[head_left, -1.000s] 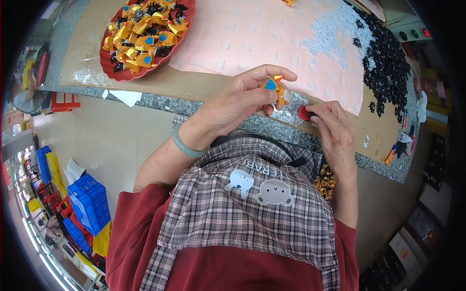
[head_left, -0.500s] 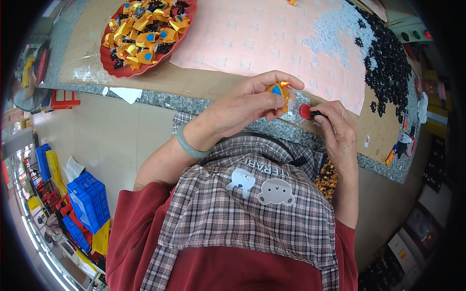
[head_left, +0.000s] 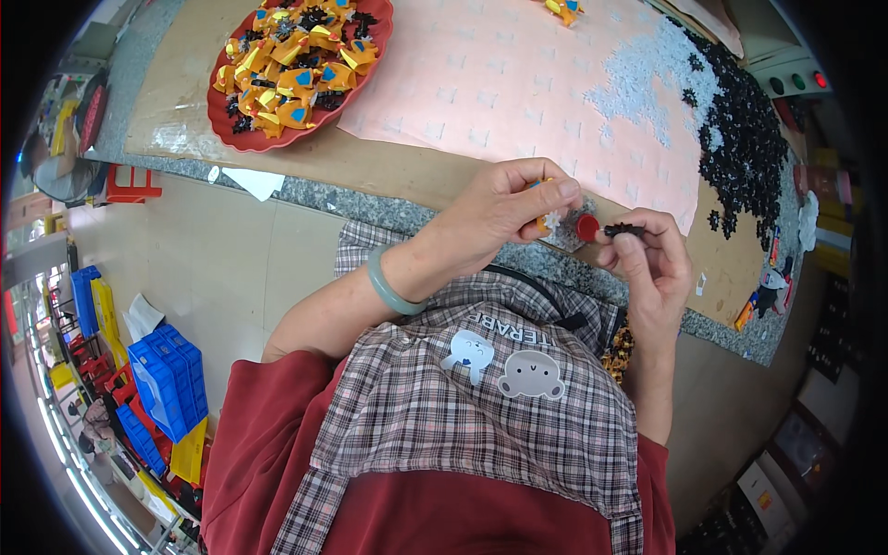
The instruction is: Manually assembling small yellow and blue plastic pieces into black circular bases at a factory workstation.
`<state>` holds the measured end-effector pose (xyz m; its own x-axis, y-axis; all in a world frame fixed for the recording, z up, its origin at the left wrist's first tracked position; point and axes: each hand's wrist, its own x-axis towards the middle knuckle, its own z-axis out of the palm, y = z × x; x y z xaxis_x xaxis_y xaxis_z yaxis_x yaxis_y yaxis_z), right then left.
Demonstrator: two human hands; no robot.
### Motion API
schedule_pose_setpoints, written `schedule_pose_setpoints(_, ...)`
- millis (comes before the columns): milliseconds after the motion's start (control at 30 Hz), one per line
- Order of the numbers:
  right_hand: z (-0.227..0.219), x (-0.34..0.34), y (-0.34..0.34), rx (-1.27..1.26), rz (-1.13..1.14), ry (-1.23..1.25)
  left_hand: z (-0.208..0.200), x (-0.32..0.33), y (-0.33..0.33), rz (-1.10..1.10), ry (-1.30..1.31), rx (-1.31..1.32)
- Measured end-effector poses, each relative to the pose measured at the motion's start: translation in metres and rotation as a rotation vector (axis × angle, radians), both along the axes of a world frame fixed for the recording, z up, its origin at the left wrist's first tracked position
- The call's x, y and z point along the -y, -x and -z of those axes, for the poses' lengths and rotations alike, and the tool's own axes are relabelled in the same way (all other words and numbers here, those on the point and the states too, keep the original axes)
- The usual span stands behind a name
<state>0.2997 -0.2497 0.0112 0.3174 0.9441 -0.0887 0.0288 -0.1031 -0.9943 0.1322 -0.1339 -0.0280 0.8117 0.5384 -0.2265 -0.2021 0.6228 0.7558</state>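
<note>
Orange toy piece (head_left: 544, 222) pinched by left hand (head_left: 504, 208).

Over the counter (head_left: 444, 176) edge, the left hand (head_left: 504, 208) pinches a small orange toy piece (head_left: 546, 222) while the right hand (head_left: 647, 254) holds a red-capped black part (head_left: 601, 228) just beside it. A red tray (head_left: 370, 69) of orange pieces sits far left, and a heap of black bits (head_left: 740, 139) lies to the right
</note>
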Motion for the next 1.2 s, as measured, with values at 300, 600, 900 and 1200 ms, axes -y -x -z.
schedule_pose_setpoints(300,0.012,-0.006,0.027,0.386,-0.026,-0.19,-0.002,0.004,-0.005,-0.058,-0.029,-0.1)
schedule_pose_setpoints(600,0.014,-0.005,0.026,0.636,-0.083,-0.243,0.002,0.007,-0.005,-0.058,-0.081,-0.12)
schedule_pose_setpoints(900,0.007,-0.002,0.027,1.074,-0.224,-0.303,-0.012,0.008,-0.004,-0.143,-0.598,-0.346)
schedule_pose_setpoints(1200,0.009,-0.004,0.028,1.21,-0.222,-0.284,-0.013,0.011,-0.011,-0.24,-0.825,-0.491)
